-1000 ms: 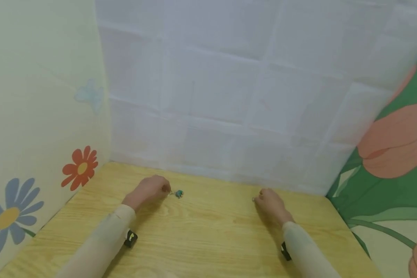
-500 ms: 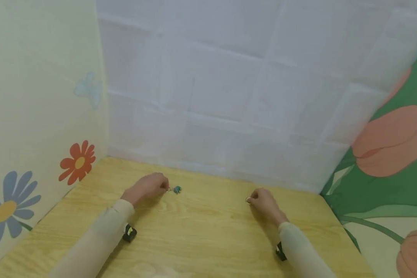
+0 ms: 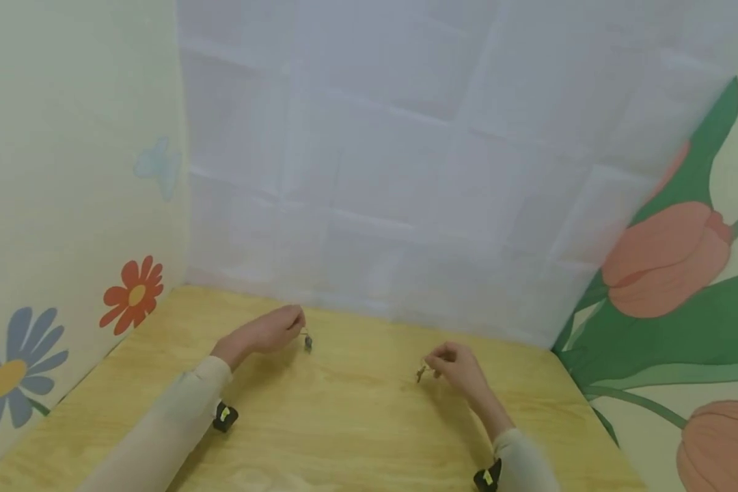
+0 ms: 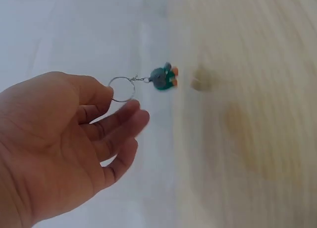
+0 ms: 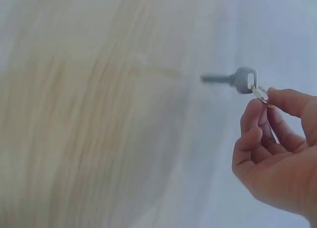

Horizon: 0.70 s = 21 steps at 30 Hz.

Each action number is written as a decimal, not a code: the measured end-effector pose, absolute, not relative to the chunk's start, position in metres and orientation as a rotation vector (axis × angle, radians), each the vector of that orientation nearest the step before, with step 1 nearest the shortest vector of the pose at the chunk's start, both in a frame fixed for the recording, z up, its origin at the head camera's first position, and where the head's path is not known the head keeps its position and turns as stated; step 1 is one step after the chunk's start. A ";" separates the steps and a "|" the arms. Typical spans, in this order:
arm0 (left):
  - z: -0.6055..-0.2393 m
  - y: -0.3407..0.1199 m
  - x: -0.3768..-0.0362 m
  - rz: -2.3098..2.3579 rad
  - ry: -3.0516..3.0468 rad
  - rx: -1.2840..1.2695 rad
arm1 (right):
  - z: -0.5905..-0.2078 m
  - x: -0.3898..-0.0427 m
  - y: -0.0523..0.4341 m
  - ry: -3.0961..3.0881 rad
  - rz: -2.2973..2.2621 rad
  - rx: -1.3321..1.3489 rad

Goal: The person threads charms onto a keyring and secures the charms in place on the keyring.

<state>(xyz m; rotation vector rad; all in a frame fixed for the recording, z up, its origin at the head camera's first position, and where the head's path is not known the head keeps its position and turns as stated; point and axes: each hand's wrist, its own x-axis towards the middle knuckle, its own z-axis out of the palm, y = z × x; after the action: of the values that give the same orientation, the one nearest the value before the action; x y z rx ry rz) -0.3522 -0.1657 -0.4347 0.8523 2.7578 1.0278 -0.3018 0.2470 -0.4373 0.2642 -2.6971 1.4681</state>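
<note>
My left hand is raised a little above the wooden table and pinches a metal key ring. A small green charm hangs from that ring on a short chain. My right hand pinches a small ring between thumb and forefinger, and a grey key dangles from it just above the table. The two hands are apart, left and right of the table's middle.
A white creased sheet hangs behind the table. A cream panel with painted flowers closes the left side, a panel with pink tulips the right. Black wrist straps sit on both sleeves.
Both hands have lifted off the table. The charm now hangs from the left hand instead of lying on the wood. The right hand moved left and nearer, the key dangling.
</note>
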 end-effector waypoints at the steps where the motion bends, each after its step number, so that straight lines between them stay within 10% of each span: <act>1: -0.433 -0.164 -0.352 1.058 2.743 0.881 | -0.437 -0.298 0.246 -2.673 1.495 0.275; 21: -0.334 -0.107 -0.273 1.526 2.690 1.187 | -0.368 -0.258 0.211 -2.357 1.900 0.750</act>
<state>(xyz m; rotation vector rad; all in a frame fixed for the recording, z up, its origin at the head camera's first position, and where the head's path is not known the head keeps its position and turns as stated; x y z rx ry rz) -0.2733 -0.1065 -0.3344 1.1865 2.6896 1.5264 -0.2580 0.2108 -0.3679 0.7501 -2.3571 1.9000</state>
